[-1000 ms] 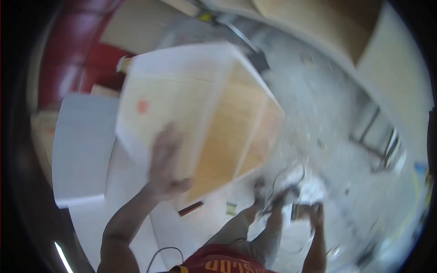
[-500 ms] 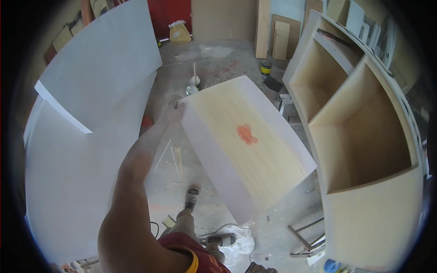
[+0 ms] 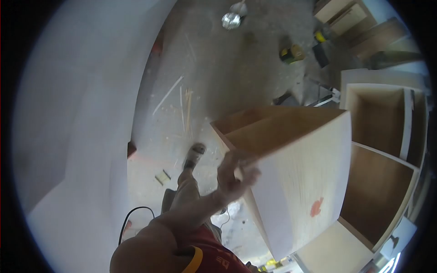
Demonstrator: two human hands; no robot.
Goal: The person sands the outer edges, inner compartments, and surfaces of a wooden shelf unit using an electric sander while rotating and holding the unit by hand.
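A wooden box (image 3: 300,182) with pale sides and an orange-red patch stands tilted right of my legs, its hollow inside facing up and away. My left hand (image 3: 234,175) is at the box's near left corner, blurred, its fingers curled round the edge between the open side and the pale panel. My right hand does not show in the frame. Just right of the box is a larger wooden cabinet (image 3: 378,191) with open compartments.
A large white panel surface (image 3: 77,113) fills the left side. Thin wood strips (image 3: 187,109) lie on the floor. Farther off are a yellow-and-black can (image 3: 291,53), a foil-like object (image 3: 231,21) and a dark block (image 3: 320,55). A black cable (image 3: 132,214) curves beside my legs.
The box has turned so its hollow side shows, and it sits lower and farther right. My left hand has moved from its far left corner to the near one. The view has tipped downward.
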